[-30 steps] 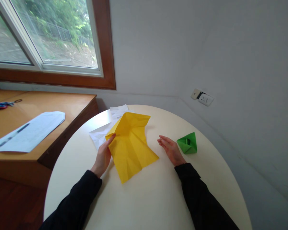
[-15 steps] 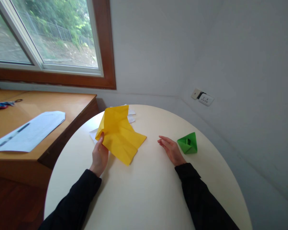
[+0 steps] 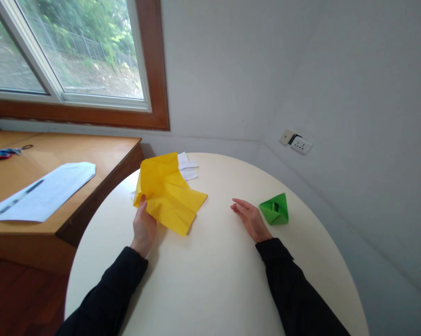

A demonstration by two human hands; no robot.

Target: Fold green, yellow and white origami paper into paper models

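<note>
The near half of the round cream table (image 3: 214, 289) is bare from its front edge up to the two black sleeves, and a wide bare strip runs between the hands toward the far rim, which curves close under the grey wall. The table's left edge nearly meets the corner of a wooden desk (image 3: 101, 158).

The left hand (image 3: 144, 227) lies low on the table left of centre, wrist on the surface, thumb up over the near left edge of a creased yellow paper sheet (image 3: 166, 193); the fingers are hidden beneath the sheet, so the hand pinches it. The sheet slants up and away from that grip, its lower right corner touching or just above the table; which of the two cannot be told. Behind the sheet, white paper scraps (image 3: 186, 169) lie on the table near its far left rim.

The right hand (image 3: 250, 219) rests on the table right of centre, well apart from the yellow sheet, palm turned inward, fingers loosely stretched and holding nothing. Just beside its knuckles, on the far right, sits a small folded green paper figure (image 3: 275, 210); hand and figure look apart.

Beyond the table's left edge the desk carries a white printed sheet (image 3: 42, 191) and, farther off, scissors (image 3: 3, 153). Above the desk is a wood-framed window (image 3: 73, 60); right of the table, a white socket (image 3: 299, 143) is set in the wall
</note>
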